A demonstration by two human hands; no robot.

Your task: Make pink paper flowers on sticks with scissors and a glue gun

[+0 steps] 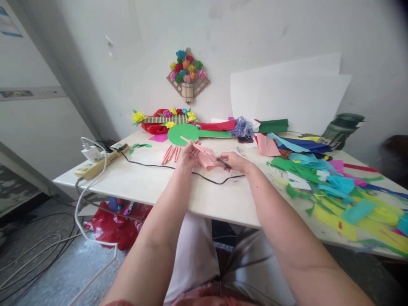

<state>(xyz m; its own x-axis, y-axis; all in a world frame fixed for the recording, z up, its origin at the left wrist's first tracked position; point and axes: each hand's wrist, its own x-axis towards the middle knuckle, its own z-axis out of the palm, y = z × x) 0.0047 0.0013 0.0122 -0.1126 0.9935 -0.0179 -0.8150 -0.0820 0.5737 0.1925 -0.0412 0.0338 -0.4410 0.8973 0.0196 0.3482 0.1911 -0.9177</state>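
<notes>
My left hand point(187, 155) is closed on a narrow pink paper strip point(198, 147), which sticks out past the fingers at both ends. From the right, my right hand point(235, 161) grips dark-handled scissors point(224, 163), their blades pointing left at the strip. Whether the blades touch the paper I cannot tell. Under and between the hands lies a pink paper sheet point(206, 162). Several thin pink paper sticks point(170, 154) rest on the table just left of my left hand. Beyond it is a round green paper shape point(179, 134) with a long green band running right.
Coloured paper scraps point(338, 191) cover the table's right side, near a dark green bottle point(342, 129). A black cable point(153, 165) crosses the table from a power strip point(95, 166) at left. Paper flowers point(174, 112) lie at the back, by a red paper roll point(218, 126).
</notes>
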